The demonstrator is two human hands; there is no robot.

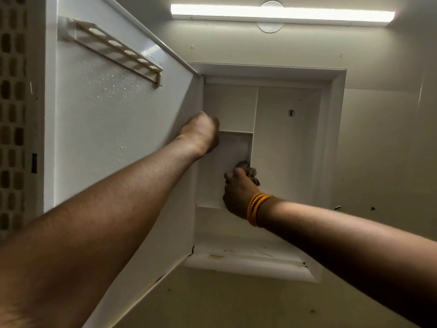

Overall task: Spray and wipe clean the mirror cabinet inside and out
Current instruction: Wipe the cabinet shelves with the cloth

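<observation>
While the left hand (201,132) curls round the open door's (123,129) hinge edge, the right hand (237,190) grips a dark rag (248,170) against the cabinet's (331,138) middle-left compartment, so inside wiping looks underway, the droplet-speckled door and mirror front seemingly left.

Both forearms are bare up to the frame's edge, with no sleeves in sight. The left hand (201,133) wears nothing: no ring, no watch, no band. The right hand (237,192) has an orange cord (256,208) wound in several loops round its wrist.
</observation>
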